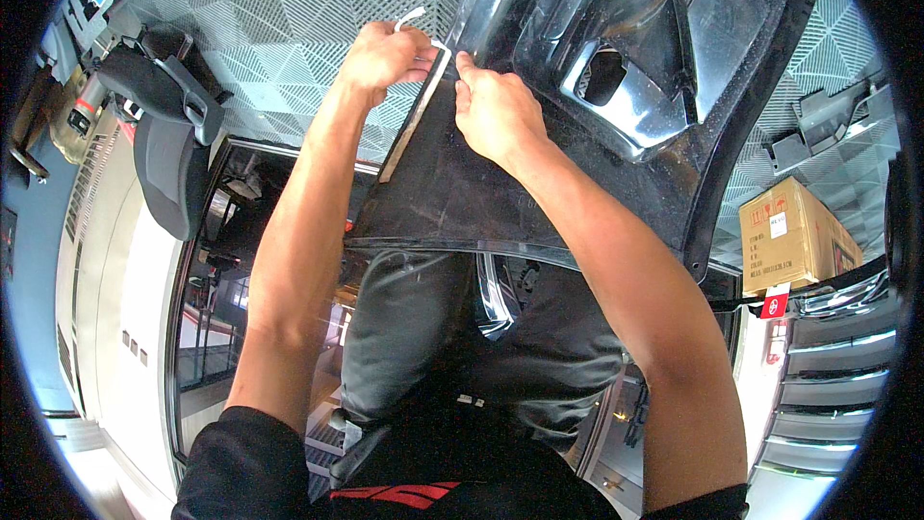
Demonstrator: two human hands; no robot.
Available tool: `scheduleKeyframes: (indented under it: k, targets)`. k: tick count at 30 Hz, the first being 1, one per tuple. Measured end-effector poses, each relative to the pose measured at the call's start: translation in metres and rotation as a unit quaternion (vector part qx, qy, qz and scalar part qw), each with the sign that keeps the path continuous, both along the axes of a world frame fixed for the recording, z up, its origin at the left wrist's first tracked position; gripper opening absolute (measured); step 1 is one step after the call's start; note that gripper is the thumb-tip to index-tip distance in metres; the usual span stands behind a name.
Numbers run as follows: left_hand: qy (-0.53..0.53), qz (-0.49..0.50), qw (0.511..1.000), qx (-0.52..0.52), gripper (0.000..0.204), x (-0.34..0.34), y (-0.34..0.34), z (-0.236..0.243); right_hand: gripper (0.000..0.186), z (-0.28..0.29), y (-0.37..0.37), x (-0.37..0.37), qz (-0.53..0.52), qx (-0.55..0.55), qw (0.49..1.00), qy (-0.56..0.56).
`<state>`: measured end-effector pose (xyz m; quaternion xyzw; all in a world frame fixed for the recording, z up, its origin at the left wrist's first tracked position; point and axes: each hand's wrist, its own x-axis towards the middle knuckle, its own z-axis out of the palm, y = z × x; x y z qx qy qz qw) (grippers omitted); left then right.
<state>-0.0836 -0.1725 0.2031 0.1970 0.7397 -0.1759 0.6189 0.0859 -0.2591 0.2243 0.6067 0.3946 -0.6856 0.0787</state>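
A large glossy black moulded panel point(606, 197) with a cut-out lies across the upper middle, above my trousered legs. A narrow pale strip point(412, 120) runs along its left edge, its loose white end curling upward. My left hand point(395, 58) pinches that white strip near the top, just off the panel's edge. My right hand point(496, 111) is bent onto the panel beside the strip, index finger at the edge and the other fingers curled; whatever they may grip is hidden.
Grey tiled grating point(318, 0) forms the floor. Black and grey seat-like pieces point(168, 144) lie at left. A cardboard box point(784, 231), black plastic parts point(818, 135) and a chrome slatted piece point(828, 366) are at right.
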Motion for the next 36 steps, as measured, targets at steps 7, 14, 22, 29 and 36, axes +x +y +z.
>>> scheduleKeyframes:
  k: [7, 14, 22, 29, 36]
  targets:
    - [0.009, 0.035, 0.999, -0.003, 0.035, 0.005, 0.004, 0.006, 0.045, 0.009, 0.004, 0.011, 0.023, 0.013, 0.999, 0.030]
    - [0.027, 0.016, 0.998, 0.062, 0.025, 0.006, -0.001, 0.006, 0.043, 0.006, -0.004, 0.018, -0.082, -0.004, 0.996, 0.047]
    - [0.041, 0.056, 0.995, 0.076, 0.038, 0.011, -0.006, 0.003, 0.040, -0.021, -0.035, 0.012, -0.182, 0.091, 0.977, 0.059]
    - [0.047, 0.065, 0.995, 0.056, 0.038, 0.011, -0.004, 0.007, 0.040, -0.024, -0.046, 0.007, -0.192, 0.122, 0.971, 0.072]
    - [0.033, 0.048, 0.997, 0.050, 0.040, 0.008, -0.005, 0.006, 0.042, -0.023, -0.044, 0.005, -0.166, 0.120, 0.977, 0.065]
